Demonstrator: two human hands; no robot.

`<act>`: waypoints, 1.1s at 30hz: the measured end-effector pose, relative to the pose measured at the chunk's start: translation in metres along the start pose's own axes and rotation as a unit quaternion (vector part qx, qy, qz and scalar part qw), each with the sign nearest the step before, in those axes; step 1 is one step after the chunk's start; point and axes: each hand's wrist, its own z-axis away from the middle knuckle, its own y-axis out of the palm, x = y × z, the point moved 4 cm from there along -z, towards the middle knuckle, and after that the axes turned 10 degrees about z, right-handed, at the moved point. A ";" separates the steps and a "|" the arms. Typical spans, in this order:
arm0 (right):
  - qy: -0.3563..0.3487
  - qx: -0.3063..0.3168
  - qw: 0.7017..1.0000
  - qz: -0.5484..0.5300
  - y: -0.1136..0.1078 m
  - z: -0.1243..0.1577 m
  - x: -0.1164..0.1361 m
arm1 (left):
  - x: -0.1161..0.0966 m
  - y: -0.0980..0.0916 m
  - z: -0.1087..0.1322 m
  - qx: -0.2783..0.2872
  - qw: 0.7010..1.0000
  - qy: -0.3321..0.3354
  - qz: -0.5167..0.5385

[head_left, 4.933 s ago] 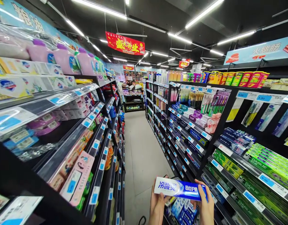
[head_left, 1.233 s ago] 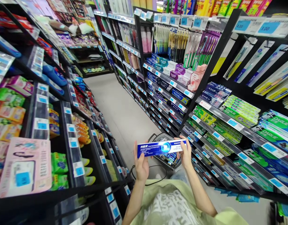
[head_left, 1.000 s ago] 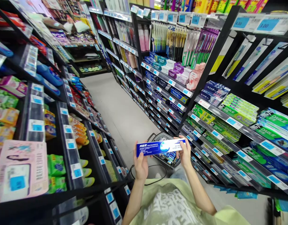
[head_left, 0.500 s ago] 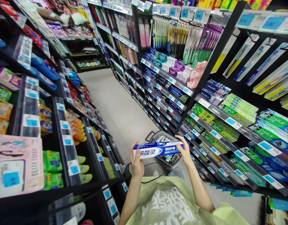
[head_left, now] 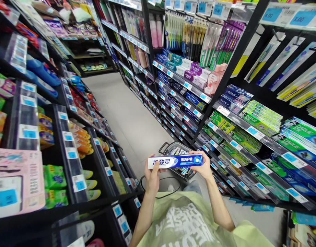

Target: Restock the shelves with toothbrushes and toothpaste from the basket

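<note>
A long blue and white toothpaste box [head_left: 175, 161] is held level in front of my chest, its printed broad face turned up toward me. My left hand [head_left: 153, 176] grips the white end, thumb on the near face and fingers behind. At the blue end, my right hand [head_left: 202, 167] closes round the box, its fingers mostly behind it. Below and beyond the box, a grey basket [head_left: 170, 146] filled with small packages sits on the floor, partly hidden by the box and my hands.
Toothpaste shelves [head_left: 235, 125] line the right side, with toothbrushes [head_left: 194, 34] hanging above. Shelves of soap packs [head_left: 53, 176] and bottles stand close on the left. Between them the aisle floor [head_left: 114, 103] runs ahead. A dark cable [head_left: 161, 197] loops near my waist.
The toothpaste box has been rolled in my hands, so a different printed face shows. My right hand's fingers have shifted from the top edge to behind the box.
</note>
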 end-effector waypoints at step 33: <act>0.079 0.093 0.989 0.087 -0.009 -0.006 -0.052 | 0.017 -0.021 -0.001 -0.117 0.990 0.005 -0.078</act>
